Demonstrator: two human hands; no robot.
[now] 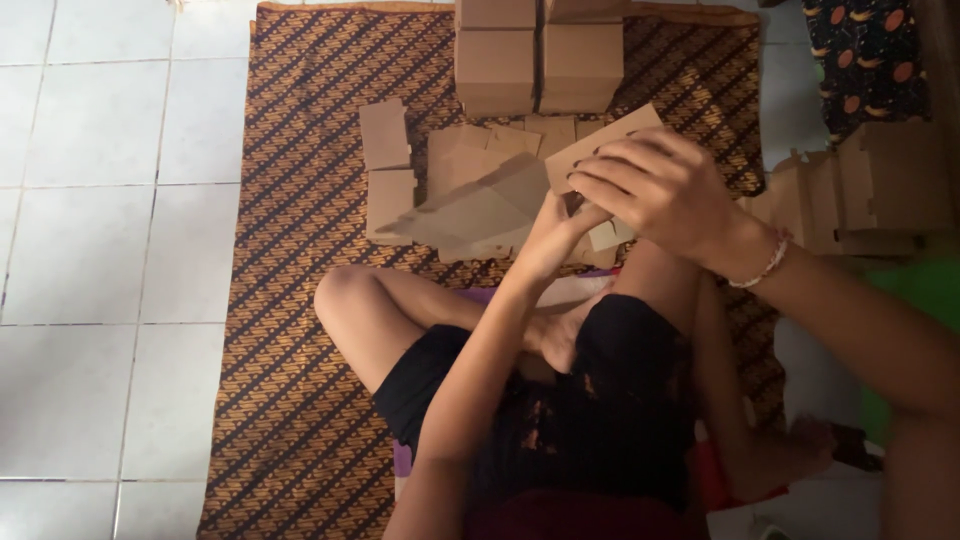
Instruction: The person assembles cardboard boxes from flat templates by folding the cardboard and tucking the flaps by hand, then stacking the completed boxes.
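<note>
Head view: a flat piece of brown cardboard (600,140) sits a little right of the middle, near the top of the frame. Its long side runs slanted, from lower left up to upper right. The right hand (665,190) lies over it with the fingers (610,175) curled down, pressing on the cardboard from above. The left hand (558,232) comes up from below and pinches the lower edge of the same piece, fingers close together around it. A pale bracelet (765,262) is on the right wrist.

Just to the left of the hands lies a flat, unfolded box sheet (480,210). Further left are two small square cardboard pieces (386,160), one above the other. At the top middle stands a stack of finished brown boxes (538,55). More folded cardboard (860,190) stands at the right edge. Everything rests on a brown patterned mat (290,300), and white floor tiles (100,200) fill the left side. The person sits cross-legged in black shorts (600,400) at the bottom.
</note>
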